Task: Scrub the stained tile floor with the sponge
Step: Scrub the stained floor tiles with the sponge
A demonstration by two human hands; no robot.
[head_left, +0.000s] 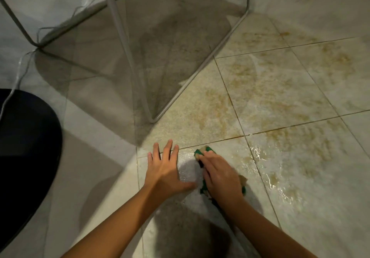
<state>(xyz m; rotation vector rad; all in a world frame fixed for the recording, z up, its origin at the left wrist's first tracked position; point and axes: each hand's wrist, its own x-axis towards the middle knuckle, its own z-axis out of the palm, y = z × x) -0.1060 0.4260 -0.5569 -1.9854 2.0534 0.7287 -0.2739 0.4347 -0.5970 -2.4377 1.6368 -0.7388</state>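
The right hand (220, 175) lies on top of the sponge (202, 151), its fingers fairly straight along it and pressing it flat to the floor (280, 207), not curled round it. The sponge is green with a tan face; one end shows past the fingertips and another corner pokes out beside the wrist, the rest hidden under the palm. Just beside it, the left hand (164, 169) is released: palm down on the tile, fingers spread, thumb reaching toward the sponge without touching it. A grout line (220, 143) runs just ahead of both hands' fingertips. Out from the right hand, on its far side from the left, the tile shines wet (260, 157). Ahead and further that way, brown stains (330, 61) spread across several tiles. Ahead of the left hand stands a thin metal frame (120, 37), its nearest foot resting on the floor and its shadow falling across the tiles. Well off past the left hand sits a dark rounded shape (26, 137), with a pale cord (18, 73) trailing above it.
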